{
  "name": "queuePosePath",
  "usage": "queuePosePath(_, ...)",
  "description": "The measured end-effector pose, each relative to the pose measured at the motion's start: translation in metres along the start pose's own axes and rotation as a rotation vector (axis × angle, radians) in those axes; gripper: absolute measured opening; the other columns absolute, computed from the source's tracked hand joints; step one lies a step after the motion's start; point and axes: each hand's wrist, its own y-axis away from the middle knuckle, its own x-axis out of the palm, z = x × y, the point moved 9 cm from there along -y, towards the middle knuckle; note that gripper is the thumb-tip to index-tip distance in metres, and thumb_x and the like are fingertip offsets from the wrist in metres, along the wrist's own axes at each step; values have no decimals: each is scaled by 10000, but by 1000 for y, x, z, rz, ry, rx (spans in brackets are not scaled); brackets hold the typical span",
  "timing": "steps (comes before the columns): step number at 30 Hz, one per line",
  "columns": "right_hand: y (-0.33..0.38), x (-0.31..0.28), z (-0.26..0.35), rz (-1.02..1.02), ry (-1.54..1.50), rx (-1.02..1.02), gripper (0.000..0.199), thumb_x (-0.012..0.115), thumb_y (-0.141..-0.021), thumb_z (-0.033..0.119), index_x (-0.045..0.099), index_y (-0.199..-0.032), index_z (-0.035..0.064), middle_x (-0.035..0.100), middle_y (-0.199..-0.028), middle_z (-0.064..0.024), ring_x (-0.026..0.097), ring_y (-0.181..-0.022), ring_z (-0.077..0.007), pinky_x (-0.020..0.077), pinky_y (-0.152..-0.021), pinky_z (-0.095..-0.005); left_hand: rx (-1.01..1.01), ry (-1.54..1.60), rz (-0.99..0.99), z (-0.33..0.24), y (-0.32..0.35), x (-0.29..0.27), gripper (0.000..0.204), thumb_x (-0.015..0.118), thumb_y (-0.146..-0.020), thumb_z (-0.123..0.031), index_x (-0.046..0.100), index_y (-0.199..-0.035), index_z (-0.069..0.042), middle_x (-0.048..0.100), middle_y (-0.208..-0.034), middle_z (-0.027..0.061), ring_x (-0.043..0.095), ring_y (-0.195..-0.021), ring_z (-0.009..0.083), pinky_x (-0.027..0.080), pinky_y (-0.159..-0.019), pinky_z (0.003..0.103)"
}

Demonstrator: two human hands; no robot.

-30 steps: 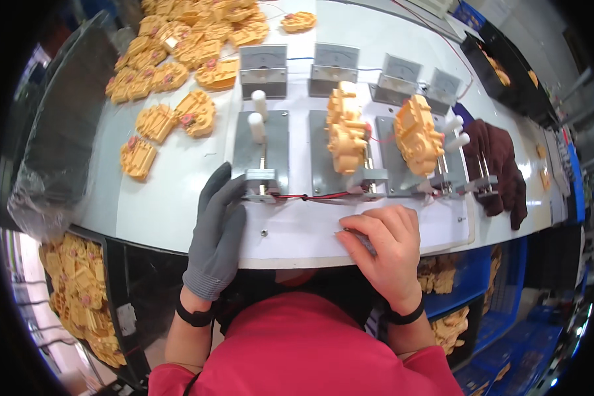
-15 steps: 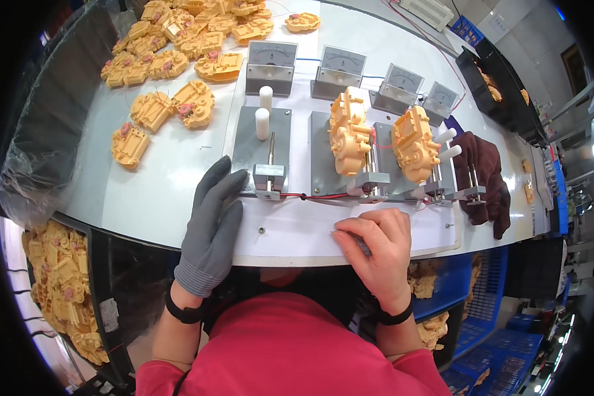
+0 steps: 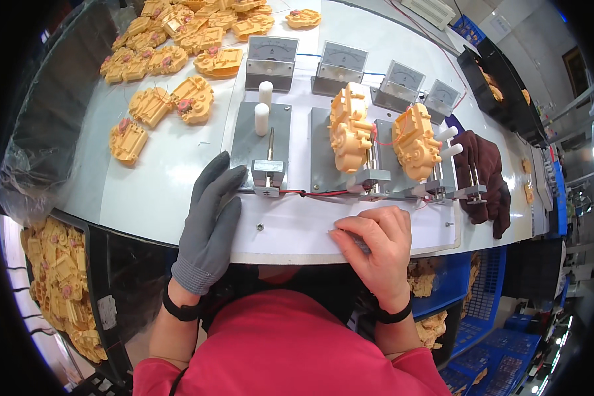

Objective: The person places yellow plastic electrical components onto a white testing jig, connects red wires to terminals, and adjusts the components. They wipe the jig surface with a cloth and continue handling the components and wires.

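Note:
My left hand [image 3: 208,228], in a grey knit glove, lies flat on the white board with its fingers stretched, nothing in it. Its fingertips reach the lower left corner of a grey test fixture [image 3: 244,142] with two white pegs and a small metal clamp. Bare and loosely bent, my right hand [image 3: 378,245] rests at the board's front edge, thumb apart from the fingers, with no object visible in it. Beyond it, one yellow plastic gearbox housing [image 3: 350,135] and another yellow housing [image 3: 416,145] stand on the neighbouring fixtures. Both are apart from my hands.
Several analog meters, one a grey gauge [image 3: 270,63], line the back of the board. A heap of yellow housings [image 3: 178,33] lies at the far left. A dark brown cloth glove [image 3: 485,178] sits at the right, and a black crate [image 3: 96,277] of housings stands below left.
Both hands keep nearly the same place and pose. The view has shifted very slightly; nothing has been picked up or let go.

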Motion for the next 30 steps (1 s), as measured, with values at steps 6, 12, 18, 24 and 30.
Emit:
queuePosePath(6,-1,0,0,0,0,2,200,830,-684,124,693,-829,117,575,-791,-4,530,-755,-211,375,-708,-345,4,14,-7,-2,-1,-1,401,458,-952,-12,497,-1351,2,343,-1487,217,365,-1389,313,336,-1129,389)
queuePosePath(12,-1,0,1,3,0,-7,197,833,-681,135,688,-813,117,574,-778,0,527,-747,-209,374,-700,-345,10,-5,-4,1,0,0,404,461,-948,-15,493,-1351,5,342,-1486,222,361,-1391,320,329,-1132,393)
queuePosePath(18,1,-3,3,-16,-10,-50,194,836,-678,151,681,-791,121,574,-740,8,526,-722,-204,370,-686,-341,-19,57,-10,0,0,2,407,463,-949,-18,487,-1354,7,349,-1481,225,348,-1399,323,305,-1142,392)
queuePosePath(24,4,-10,2,-69,-46,-74,259,833,-707,184,653,-885,131,599,-842,2,564,-789,-210,421,-748,-339,-24,-23,6,4,-5,-8,415,500,-957,-47,483,-1370,-20,425,-1455,166,399,-1371,268,307,-1137,382)
queuePosePath(30,11,-28,-19,-250,-413,135,519,781,-765,52,543,-1226,60,588,-1084,-78,567,-911,-199,441,-848,-326,413,-402,157,-129,-65,-29,509,631,-913,-160,478,-1389,-62,525,-1370,140,472,-1301,265,360,-1089,377)
